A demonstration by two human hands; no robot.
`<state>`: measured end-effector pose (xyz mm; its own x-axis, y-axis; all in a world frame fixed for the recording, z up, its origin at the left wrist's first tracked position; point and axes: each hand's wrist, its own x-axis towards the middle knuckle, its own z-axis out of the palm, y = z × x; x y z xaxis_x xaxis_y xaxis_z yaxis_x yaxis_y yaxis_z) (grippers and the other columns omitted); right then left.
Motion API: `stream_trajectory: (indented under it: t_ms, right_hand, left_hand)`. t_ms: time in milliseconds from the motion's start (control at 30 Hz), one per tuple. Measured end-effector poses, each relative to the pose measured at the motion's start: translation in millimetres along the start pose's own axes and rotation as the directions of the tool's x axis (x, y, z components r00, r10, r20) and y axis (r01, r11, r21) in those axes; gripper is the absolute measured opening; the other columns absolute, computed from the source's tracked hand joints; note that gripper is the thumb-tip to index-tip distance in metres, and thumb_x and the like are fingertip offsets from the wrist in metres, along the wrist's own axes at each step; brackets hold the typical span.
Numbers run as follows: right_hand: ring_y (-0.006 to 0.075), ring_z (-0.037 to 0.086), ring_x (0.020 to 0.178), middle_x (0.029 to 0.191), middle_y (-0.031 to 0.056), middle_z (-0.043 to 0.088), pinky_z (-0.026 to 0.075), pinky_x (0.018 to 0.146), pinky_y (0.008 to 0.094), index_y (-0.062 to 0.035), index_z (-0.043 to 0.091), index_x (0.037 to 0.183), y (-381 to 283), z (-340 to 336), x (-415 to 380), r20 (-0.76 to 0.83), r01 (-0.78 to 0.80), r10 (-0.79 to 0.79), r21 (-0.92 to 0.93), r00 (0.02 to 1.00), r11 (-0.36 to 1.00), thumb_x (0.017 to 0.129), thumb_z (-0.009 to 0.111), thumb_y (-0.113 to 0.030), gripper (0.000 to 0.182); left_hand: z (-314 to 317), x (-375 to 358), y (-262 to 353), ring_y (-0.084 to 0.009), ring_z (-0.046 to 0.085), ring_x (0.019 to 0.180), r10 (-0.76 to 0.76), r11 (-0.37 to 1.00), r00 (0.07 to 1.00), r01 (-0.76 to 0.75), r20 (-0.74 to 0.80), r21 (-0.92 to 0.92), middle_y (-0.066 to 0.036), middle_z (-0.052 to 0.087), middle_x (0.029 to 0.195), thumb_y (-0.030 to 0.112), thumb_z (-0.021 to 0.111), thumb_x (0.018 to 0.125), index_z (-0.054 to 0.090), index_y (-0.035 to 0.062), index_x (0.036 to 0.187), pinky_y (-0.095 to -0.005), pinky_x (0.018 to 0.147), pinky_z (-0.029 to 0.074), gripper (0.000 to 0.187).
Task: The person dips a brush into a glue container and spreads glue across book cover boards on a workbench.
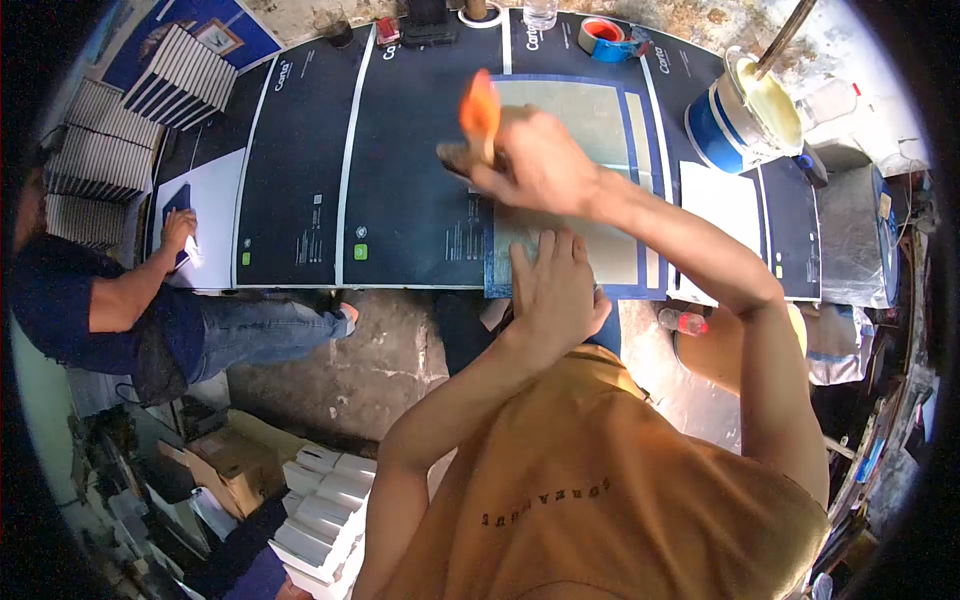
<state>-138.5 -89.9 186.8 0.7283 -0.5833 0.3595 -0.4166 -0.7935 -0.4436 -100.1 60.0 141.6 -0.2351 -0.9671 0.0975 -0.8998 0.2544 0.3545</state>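
Observation:
Raised over the worktable, my right hand (545,160) is closed around a brush (482,112) with an orange part at its top and a dark end pointing left; motion blurs it. Beneath it lies a beige-grey board (605,235) on a larger dark blue sheet (655,190), with a narrow strip (641,130) of board along the right. My left hand (555,285) rests with extended fingers on the near edge of the board and sheet.
A blue-and-white bucket (715,125) of pale liquid holds a stick. Tape rolls (605,40) lie at the back. White paper (720,200) lies right. At left, a co-worker's hand (178,230) touches a dark blue item on paper, near stacked books (180,75).

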Motion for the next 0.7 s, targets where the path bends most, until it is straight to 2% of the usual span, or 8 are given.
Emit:
stream_trajectory:
  t_ms: [33, 100, 133, 367, 467, 533, 567, 700]
  right_hand:
    - [0.0363, 0.068, 0.067, 0.066, 0.0162, 0.066, 0.055, 0.066, 0.0453, -0.0042, 0.069, 0.085, -3.9, -5.5, 7.2, -0.021, -0.154, 0.158, 0.132, 0.987, 0.979, 0.082, 0.07, -0.029, 0.025]
    - [0.0366, 0.065, 0.054, 0.057, 0.0167, 0.062, 0.054, 0.055, 0.0443, -0.0009, 0.066, 0.069, -0.2, -10.3, 19.7, -0.345, -0.2, 0.256, 0.19, 0.903, 0.961, 0.082, 0.071, -0.033, 0.035]
    - [0.0231, 0.064, 0.055, 0.064, 0.0147, 0.065, 0.052, 0.057, 0.0359, -0.001, 0.066, 0.085, 8.1, -9.8, 21.6, -0.456, -0.19, 0.253, 0.18, 0.853, 0.965, 0.079, 0.076, -0.026, 0.028]
    - [0.0286, 0.061, 0.057, 0.061, 0.0129, 0.06, 0.049, 0.058, 0.0385, 0.0002, 0.055, 0.075, 33.6, 29.2, -31.0, -0.418, -0.455, 0.5, 0.208, 0.759, 0.866, 0.079, 0.074, -0.025, 0.032]
    - [0.0169, 0.058, 0.058, 0.065, 0.0134, 0.062, 0.049, 0.057, 0.0361, 0.0006, 0.059, 0.081, 37.7, -6.3, -67.2, -0.399, -0.554, 0.608, 0.255, 0.687, 0.793, 0.082, 0.072, -0.023, 0.027]
    - [0.0097, 0.054, 0.062, 0.065, 0.0059, 0.061, 0.046, 0.056, 0.0305, -0.0004, 0.057, 0.077, 61.8, -22.5, -100.3, -0.47, -0.528, 0.609, 0.307, 0.639, 0.791, 0.083, 0.07, -0.015, 0.021]
    - [0.0152, 0.059, 0.06, 0.063, 0.0111, 0.062, 0.049, 0.058, 0.0341, 0.001, 0.06, 0.077, 82.3, -30.9, -122.9, -0.48, -0.535, 0.633, 0.342, 0.607, 0.773, 0.082, 0.069, -0.021, 0.024]
    - [0.0119, 0.057, 0.063, 0.066, 0.0087, 0.062, 0.05, 0.063, 0.0301, 0.0011, 0.062, 0.082, 92.0, -97.6, -200.4, -0.715, -0.697, 0.539, 0.102, 0.445, 0.71, 0.08, 0.075, -0.023, 0.027]
  left_hand:
    - [-2.5, 1.3, 0.4, -0.0278, 0.05, 0.107, -0.003, 1.0, 1.0, 0.003, 0.015, 0.016, -0.014, 0.055, 0.113, 0.041, 0.069, 0.073, 0.061, -0.0021, 0.111, -0.0493, 0.086, 0.033, 0.058]
    - [-6.6, 2.5, 1.3, -0.0277, 0.05, 0.109, -0.011, 1.0, 0.997, 0.01, 0.072, 0.017, -0.014, 0.054, 0.116, 0.042, 0.071, 0.073, 0.06, -0.0023, 0.113, -0.0494, 0.086, 0.033, 0.061]
    - [-8.7, 4.6, 1.0, -0.0276, 0.05, 0.109, -0.019, 1.0, 0.994, 0.018, 0.108, 0.006, -0.014, 0.054, 0.117, 0.041, 0.071, 0.072, 0.06, -0.0023, 0.113, -0.0494, 0.086, 0.033, 0.061]
    - [-12.3, 9.5, 2.9, -0.0258, 0.051, 0.11, -0.015, 1.0, 0.995, 0.014, 0.102, 0.008, -0.012, 0.054, 0.112, 0.038, 0.073, 0.072, 0.062, -0.0011, 0.113, -0.0485, 0.086, 0.034, 0.057]
    - [-14.3, 10.9, 3.7, -0.0258, 0.052, 0.108, -0.029, 1.0, 0.991, 0.027, 0.133, 0.014, -0.012, 0.055, 0.111, 0.038, 0.073, 0.073, 0.062, -0.0014, 0.112, -0.0485, 0.086, 0.034, 0.056]
    - [-12.7, 9.7, 1.8, -0.0261, 0.052, 0.107, -0.021, 1.0, 0.993, 0.02, 0.113, 0.009, -0.011, 0.055, 0.11, 0.037, 0.073, 0.073, 0.063, -0.0014, 0.113, -0.0485, 0.086, 0.033, 0.057]
    - [-11.5, 10.6, 1.8, -0.0262, 0.053, 0.106, -0.011, 1.0, 0.995, 0.011, 0.1, 0.002, -0.011, 0.055, 0.11, 0.037, 0.073, 0.073, 0.063, -0.0014, 0.113, -0.0485, 0.086, 0.033, 0.057]
    - [-16.1, 11.7, -2.0, -0.0258, 0.054, 0.108, -0.001, 0.999, 0.991, 0.008, 0.132, -0.048, -0.011, 0.057, 0.112, 0.039, 0.073, 0.074, 0.065, 0.0008, 0.113, -0.0478, 0.088, 0.033, 0.055]
